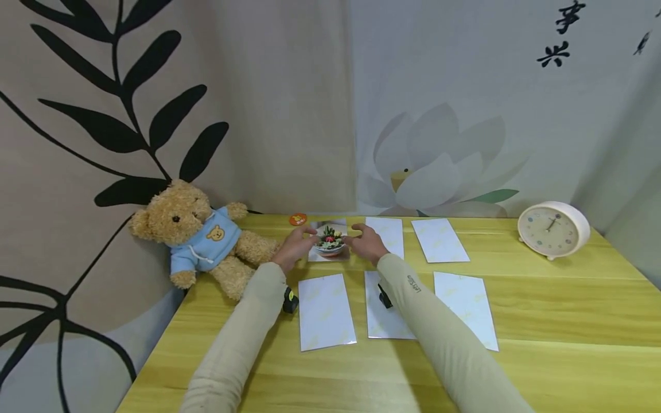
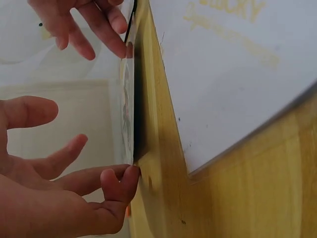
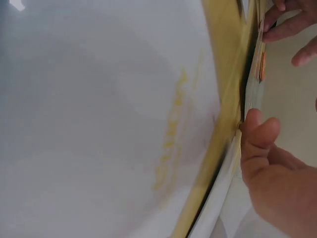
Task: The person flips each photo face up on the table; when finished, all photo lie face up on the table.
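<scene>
A picture card with a printed bowl of plants [image 1: 330, 241] is sitting between the person's two hands at the far side of the wooden counter [image 1: 568, 344]; I can't tell whether its whole underside is touching the wood. The left hand [image 1: 296, 248] is pinching one side edge, its thumb and fingers meeting there, while the right hand [image 1: 368, 244] is pinching the opposite edge in the same way. Just behind the left hand, a small round orange sticker [image 1: 298, 219] is lying near the back edge.

Two white cards [image 1: 440, 240] are lying face up to the right of the picture card, the nearer one partly hidden by the right hand. Three more white sheets [image 1: 327, 312] are lying in a row closer to the person, the right forearm covering part of the middle one.

Farther out, a teddy bear [image 1: 206, 244] in a blue hoodie is leaning back at the left, and a round white clock [image 1: 552, 229] is standing at the right. Behind everything, a printed curtain [image 1: 289, 115] is hanging.
</scene>
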{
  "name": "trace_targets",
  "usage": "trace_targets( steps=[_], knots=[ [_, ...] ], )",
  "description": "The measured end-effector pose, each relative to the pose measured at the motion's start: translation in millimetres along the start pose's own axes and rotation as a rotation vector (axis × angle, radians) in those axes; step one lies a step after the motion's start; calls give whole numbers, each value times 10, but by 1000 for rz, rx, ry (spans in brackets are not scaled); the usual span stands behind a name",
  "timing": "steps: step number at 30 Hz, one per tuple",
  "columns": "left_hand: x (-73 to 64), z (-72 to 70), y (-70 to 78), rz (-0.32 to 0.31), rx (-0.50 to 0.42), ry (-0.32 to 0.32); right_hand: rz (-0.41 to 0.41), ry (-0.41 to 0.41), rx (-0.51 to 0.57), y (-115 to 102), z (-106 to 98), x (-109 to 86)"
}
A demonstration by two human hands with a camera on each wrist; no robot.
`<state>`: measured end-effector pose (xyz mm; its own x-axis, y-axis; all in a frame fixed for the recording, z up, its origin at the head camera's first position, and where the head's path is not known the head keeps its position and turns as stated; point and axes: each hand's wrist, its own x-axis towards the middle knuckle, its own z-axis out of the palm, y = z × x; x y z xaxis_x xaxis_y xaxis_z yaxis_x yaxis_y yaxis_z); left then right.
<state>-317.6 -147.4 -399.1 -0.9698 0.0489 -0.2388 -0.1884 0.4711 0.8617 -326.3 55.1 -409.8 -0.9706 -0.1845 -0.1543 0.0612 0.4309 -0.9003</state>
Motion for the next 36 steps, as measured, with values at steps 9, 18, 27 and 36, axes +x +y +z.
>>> trace_targets(
  steps=[9,18,27,36],
  knots=[
    [21,28,25,35,49,-18,23,-75,1,-25,-80,-24],
    [-48,251,237,137,-16,-14,-58,-46,-278,47,-569,-150],
    [-2,707,429,130,-134,-181,-49,-1,-446,386,-1053,-354],
    [7,922,512,119,19,-189,-124,18,-426,505,-1077,-359]
  ],
)
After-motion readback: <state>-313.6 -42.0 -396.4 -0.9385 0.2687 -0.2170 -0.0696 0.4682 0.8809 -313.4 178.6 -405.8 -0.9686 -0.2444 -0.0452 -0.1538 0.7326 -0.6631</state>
